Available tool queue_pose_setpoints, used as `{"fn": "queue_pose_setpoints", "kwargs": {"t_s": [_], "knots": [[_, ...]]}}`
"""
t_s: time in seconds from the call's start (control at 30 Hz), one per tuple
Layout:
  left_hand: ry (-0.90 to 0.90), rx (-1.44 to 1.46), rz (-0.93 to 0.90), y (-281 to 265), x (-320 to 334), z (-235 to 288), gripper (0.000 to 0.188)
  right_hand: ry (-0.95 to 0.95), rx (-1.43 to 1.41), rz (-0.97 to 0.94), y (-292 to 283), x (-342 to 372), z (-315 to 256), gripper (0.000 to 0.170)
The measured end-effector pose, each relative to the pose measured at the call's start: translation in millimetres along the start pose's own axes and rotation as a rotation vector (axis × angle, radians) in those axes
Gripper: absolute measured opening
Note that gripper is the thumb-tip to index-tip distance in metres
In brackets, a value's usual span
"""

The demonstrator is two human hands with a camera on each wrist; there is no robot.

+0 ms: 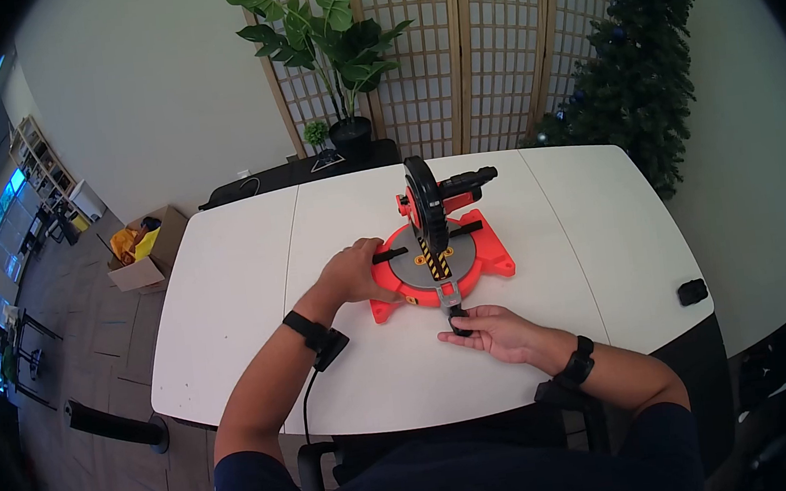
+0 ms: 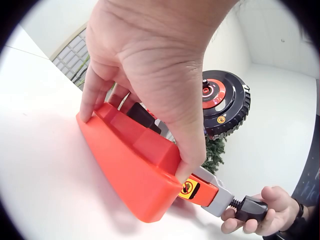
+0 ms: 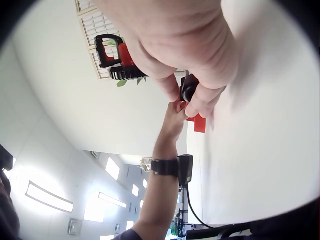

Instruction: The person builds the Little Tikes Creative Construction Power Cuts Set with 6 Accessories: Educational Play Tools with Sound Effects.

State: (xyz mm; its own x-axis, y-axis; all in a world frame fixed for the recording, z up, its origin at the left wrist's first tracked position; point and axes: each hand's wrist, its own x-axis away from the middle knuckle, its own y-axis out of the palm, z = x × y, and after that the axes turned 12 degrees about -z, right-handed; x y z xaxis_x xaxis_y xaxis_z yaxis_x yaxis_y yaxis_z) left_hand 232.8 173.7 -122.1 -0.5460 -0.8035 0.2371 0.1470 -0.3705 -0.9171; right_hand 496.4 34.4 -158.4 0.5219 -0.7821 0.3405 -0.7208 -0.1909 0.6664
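Note:
A toy miter saw with an orange-red base (image 1: 498, 256) and grey round plate stands on the white table; its black toothed blade part (image 1: 425, 203) is raised above the plate. My left hand (image 1: 354, 273) grips the left side of the base, fingers over the far edge and thumb at the near side, as the left wrist view shows. My right hand (image 1: 501, 333) pinches the black knob (image 2: 251, 209) at the front of the saw between thumb and fingers. A dark screw thread shows between the knob and the grey arm (image 2: 218, 201).
A small black object (image 1: 692, 291) lies near the table's right edge. Behind the table (image 1: 224, 262) stand a potted plant (image 1: 351, 136), a lattice screen and a decorated tree (image 1: 623, 81). A cardboard box (image 1: 166, 244) is on the floor at left.

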Motion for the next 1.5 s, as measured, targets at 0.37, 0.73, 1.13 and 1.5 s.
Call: {"fn": "queue_pose_setpoints", "kwargs": {"t_s": [0.37,0.73,1.13,1.5], "knots": [[0.012,-0.012,0.004,0.7,-0.1,-0.7,0.114,0.036,0.154,-0.037,-11.2,-3.7,-0.3,0.030],[-0.007,-0.008,-0.020,-1.2,0.4,2.1,0.115,0.019,-0.033,-0.055,-9.5,-2.3,-1.9,0.027],[0.002,-0.026,0.022,2.7,0.5,1.0,0.117,0.008,0.052,-0.023,-9.4,-4.5,3.2,0.030],[0.001,-0.014,0.019,5.5,-1.3,-2.3,0.117,0.016,0.068,-0.006,-2.2,-2.6,5.3,0.028]]}}
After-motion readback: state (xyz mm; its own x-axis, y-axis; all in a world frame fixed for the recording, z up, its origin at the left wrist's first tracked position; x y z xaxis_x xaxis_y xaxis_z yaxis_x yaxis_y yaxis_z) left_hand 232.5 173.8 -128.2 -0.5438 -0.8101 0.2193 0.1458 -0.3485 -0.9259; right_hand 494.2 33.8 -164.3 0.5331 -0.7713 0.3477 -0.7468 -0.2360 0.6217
